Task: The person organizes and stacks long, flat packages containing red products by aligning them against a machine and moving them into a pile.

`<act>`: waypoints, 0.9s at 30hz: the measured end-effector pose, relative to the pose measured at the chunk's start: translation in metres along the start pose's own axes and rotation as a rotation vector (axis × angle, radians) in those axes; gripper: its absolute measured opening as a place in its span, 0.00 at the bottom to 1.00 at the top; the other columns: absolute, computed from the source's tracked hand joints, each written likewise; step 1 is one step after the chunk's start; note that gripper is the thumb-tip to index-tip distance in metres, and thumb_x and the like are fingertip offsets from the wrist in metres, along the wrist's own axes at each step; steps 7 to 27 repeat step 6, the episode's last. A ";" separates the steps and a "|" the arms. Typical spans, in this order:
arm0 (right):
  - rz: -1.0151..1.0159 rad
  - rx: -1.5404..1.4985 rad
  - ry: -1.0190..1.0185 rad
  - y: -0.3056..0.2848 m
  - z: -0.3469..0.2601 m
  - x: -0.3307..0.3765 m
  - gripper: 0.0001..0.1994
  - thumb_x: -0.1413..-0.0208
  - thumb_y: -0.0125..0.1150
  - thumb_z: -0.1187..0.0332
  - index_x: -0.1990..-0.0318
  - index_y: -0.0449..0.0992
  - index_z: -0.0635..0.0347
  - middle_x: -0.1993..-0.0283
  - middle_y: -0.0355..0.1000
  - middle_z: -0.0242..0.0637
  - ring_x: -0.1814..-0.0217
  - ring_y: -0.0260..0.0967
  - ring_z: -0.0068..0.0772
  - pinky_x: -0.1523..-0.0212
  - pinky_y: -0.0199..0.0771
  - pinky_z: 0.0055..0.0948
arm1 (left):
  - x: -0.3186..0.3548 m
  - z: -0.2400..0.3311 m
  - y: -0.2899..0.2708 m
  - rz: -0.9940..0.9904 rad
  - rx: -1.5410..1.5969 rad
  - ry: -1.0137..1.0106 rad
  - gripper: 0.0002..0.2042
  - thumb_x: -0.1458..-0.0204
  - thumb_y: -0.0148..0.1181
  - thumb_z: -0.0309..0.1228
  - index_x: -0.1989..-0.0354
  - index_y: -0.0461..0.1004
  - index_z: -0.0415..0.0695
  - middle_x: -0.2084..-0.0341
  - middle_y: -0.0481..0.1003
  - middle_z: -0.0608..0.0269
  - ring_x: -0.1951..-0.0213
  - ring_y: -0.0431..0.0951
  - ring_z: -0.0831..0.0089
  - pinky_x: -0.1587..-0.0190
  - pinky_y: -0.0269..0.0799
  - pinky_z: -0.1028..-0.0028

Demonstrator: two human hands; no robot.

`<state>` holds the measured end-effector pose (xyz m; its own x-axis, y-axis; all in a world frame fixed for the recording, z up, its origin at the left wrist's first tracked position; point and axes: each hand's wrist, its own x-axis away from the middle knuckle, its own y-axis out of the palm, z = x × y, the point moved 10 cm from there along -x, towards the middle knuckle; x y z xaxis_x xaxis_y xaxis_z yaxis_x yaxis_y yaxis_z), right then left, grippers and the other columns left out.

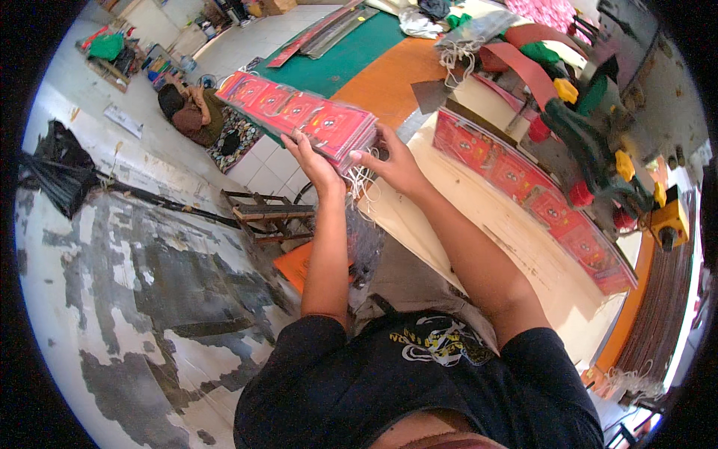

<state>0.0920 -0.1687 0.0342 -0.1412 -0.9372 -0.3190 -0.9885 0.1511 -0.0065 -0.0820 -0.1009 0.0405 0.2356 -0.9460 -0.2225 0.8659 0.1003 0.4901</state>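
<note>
A long stack of red printed plastic strips (299, 112) is held up in front of me, slanting away to the far left. My left hand (320, 169) supports its near part from the left and below, fingers against its side. At the near right end, my right hand (396, 163) grips the edges, with the thumb on the near side. White strings (362, 183) dangle from that end, just below my hands. On the pale wooden table (479, 224) to the right, a second row of red printed strips (523, 193) lies along the machine.
A dark green machine with yellow knobs (624, 165) stands at the right. Beyond my hands is a green and orange tabletop (336, 71) bearing more strips. A person (196, 112) sits on the floor at far left. A small wooden stool (273, 213) stands below my left forearm.
</note>
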 end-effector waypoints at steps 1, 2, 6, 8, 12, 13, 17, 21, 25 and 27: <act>0.002 -0.006 -0.024 -0.001 -0.005 0.001 0.48 0.49 0.72 0.51 0.29 0.50 0.67 0.35 0.62 0.57 0.32 0.62 0.45 0.33 0.61 0.39 | 0.001 0.003 0.000 0.004 0.017 0.002 0.40 0.35 0.43 0.48 0.26 0.31 0.38 0.28 0.42 0.40 0.29 0.51 0.51 0.30 0.51 0.58; 0.023 -0.042 -0.042 -0.002 -0.009 0.001 0.48 0.48 0.71 0.52 0.28 0.49 0.66 0.34 0.61 0.57 0.32 0.61 0.45 0.33 0.60 0.40 | 0.001 0.006 0.000 0.007 0.034 0.004 0.39 0.34 0.43 0.48 0.26 0.32 0.39 0.28 0.41 0.40 0.29 0.51 0.51 0.30 0.51 0.58; 0.015 -0.133 -0.105 0.006 -0.030 0.000 0.47 0.44 0.68 0.55 0.26 0.42 0.60 0.28 0.52 0.55 0.27 0.53 0.49 0.28 0.51 0.42 | -0.012 0.017 -0.011 0.005 -0.016 0.104 0.39 0.35 0.43 0.50 0.25 0.33 0.42 0.27 0.41 0.41 0.28 0.48 0.51 0.28 0.43 0.57; 0.015 -0.133 -0.105 0.006 -0.030 0.000 0.47 0.44 0.68 0.55 0.26 0.42 0.60 0.28 0.52 0.55 0.27 0.53 0.49 0.28 0.51 0.42 | -0.012 0.017 -0.011 0.005 -0.016 0.104 0.39 0.35 0.43 0.50 0.25 0.33 0.42 0.27 0.41 0.41 0.28 0.48 0.51 0.28 0.43 0.57; 0.015 -0.133 -0.105 0.006 -0.030 0.000 0.47 0.44 0.68 0.55 0.26 0.42 0.60 0.28 0.52 0.55 0.27 0.53 0.49 0.28 0.51 0.42 | -0.012 0.017 -0.011 0.005 -0.016 0.104 0.39 0.35 0.43 0.50 0.25 0.33 0.42 0.27 0.41 0.41 0.28 0.48 0.51 0.28 0.43 0.57; 0.015 -0.133 -0.105 0.006 -0.030 0.000 0.47 0.44 0.68 0.55 0.26 0.42 0.60 0.28 0.52 0.55 0.27 0.53 0.49 0.28 0.51 0.42 | -0.012 0.017 -0.011 0.005 -0.016 0.104 0.39 0.35 0.43 0.50 0.25 0.33 0.42 0.27 0.41 0.41 0.28 0.48 0.51 0.28 0.43 0.57; 0.015 -0.133 -0.105 0.006 -0.030 0.000 0.47 0.44 0.68 0.55 0.26 0.42 0.60 0.28 0.52 0.55 0.27 0.53 0.49 0.28 0.51 0.42 | -0.012 0.017 -0.011 0.005 -0.016 0.104 0.39 0.35 0.43 0.50 0.25 0.33 0.42 0.27 0.41 0.41 0.28 0.48 0.51 0.28 0.43 0.57; 0.015 -0.133 -0.105 0.006 -0.030 0.000 0.47 0.44 0.68 0.55 0.26 0.42 0.60 0.28 0.52 0.55 0.27 0.53 0.49 0.28 0.51 0.42 | -0.012 0.017 -0.011 0.005 -0.016 0.104 0.39 0.35 0.43 0.50 0.25 0.33 0.42 0.27 0.41 0.41 0.28 0.48 0.51 0.28 0.43 0.57; 0.015 -0.133 -0.105 0.006 -0.030 0.000 0.47 0.44 0.68 0.55 0.26 0.42 0.60 0.28 0.52 0.55 0.27 0.53 0.49 0.28 0.51 0.42 | -0.012 0.017 -0.011 0.005 -0.016 0.104 0.39 0.35 0.43 0.50 0.25 0.33 0.42 0.27 0.41 0.41 0.28 0.48 0.51 0.28 0.43 0.57; 0.015 -0.133 -0.105 0.006 -0.030 0.000 0.47 0.44 0.68 0.55 0.26 0.42 0.60 0.28 0.52 0.55 0.27 0.53 0.49 0.28 0.51 0.42 | -0.012 0.017 -0.011 0.005 -0.016 0.104 0.39 0.35 0.43 0.50 0.25 0.33 0.42 0.27 0.41 0.41 0.28 0.48 0.51 0.28 0.43 0.57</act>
